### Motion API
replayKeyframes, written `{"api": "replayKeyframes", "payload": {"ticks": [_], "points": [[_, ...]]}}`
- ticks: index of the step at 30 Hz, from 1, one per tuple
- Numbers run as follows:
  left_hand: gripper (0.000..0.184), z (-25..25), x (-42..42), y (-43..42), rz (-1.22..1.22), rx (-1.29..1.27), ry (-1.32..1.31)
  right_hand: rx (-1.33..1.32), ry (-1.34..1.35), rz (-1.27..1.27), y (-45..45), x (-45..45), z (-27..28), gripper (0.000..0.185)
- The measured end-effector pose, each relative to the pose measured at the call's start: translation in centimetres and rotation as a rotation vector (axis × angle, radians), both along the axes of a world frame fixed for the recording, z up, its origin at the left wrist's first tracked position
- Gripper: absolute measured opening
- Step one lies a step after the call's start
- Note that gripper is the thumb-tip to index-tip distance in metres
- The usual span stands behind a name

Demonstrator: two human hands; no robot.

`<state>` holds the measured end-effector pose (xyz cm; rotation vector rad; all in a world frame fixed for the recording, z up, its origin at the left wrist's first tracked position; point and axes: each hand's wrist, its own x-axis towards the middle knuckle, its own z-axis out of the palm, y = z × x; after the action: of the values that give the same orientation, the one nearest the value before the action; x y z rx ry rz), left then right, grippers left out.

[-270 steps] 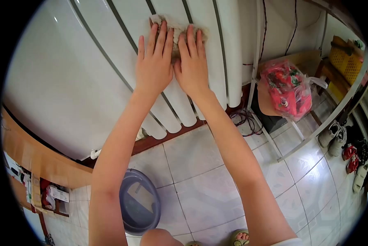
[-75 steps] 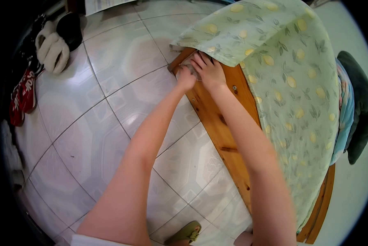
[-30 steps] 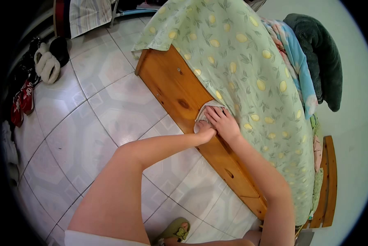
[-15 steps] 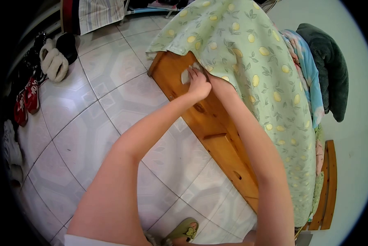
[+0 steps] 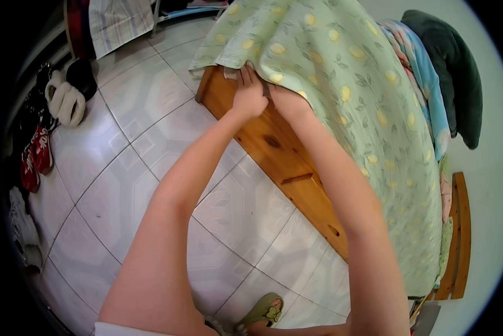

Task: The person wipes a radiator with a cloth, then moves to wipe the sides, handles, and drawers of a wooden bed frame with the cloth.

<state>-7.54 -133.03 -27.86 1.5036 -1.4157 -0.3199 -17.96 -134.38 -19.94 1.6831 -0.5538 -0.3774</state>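
My left hand is at the wooden bed board, with its fingers pointing up to the hem of a green lemon-print bedsheet. Beside those fingers shows a bit of white cloth or tissue, which the hand has pressed under it; most of it is hidden by the fingers and the hem. My right hand lies just to the right, close to the left one. Its fingers go in under the sheet's edge and cannot be seen.
Several shoes line the left side, among them fluffy slippers and red sneakers. A striped bag stands at the back. A dark green pillow and a blue blanket lie on the bed's right. My slippered foot is on the tiles.
My left hand and the white piece have moved up along the board to the sheet's hem. My right hand has gone a little up and left; the view has shifted slightly.
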Motion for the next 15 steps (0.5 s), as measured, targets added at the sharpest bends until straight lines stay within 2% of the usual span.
{"api": "replayKeyframes", "payload": {"ticks": [3,4,7,11,15], "points": [[0.08,-1.4,-3.7,1.9,0.0,-0.02,-0.191,0.217,-0.081,0.016,3.1,-3.3,0.2,0.06],[0.082,-1.4,-4.9,3.3,-0.085,-0.052,-0.108,0.276,-0.109,0.022,3.9,-4.6,0.3,0.063],[0.08,-1.1,-9.5,7.2,-0.181,0.125,-0.182,0.254,0.059,0.032,7.0,-8.6,1.6,0.054],[0.076,-2.1,-15.6,10.9,-0.287,0.173,-0.161,0.361,0.127,0.04,9.6,-15.1,1.2,0.05],[0.077,-3.1,-20.6,13.4,-0.427,0.26,-0.16,0.514,0.107,0.0,12.4,-19.7,1.0,0.047]]}}
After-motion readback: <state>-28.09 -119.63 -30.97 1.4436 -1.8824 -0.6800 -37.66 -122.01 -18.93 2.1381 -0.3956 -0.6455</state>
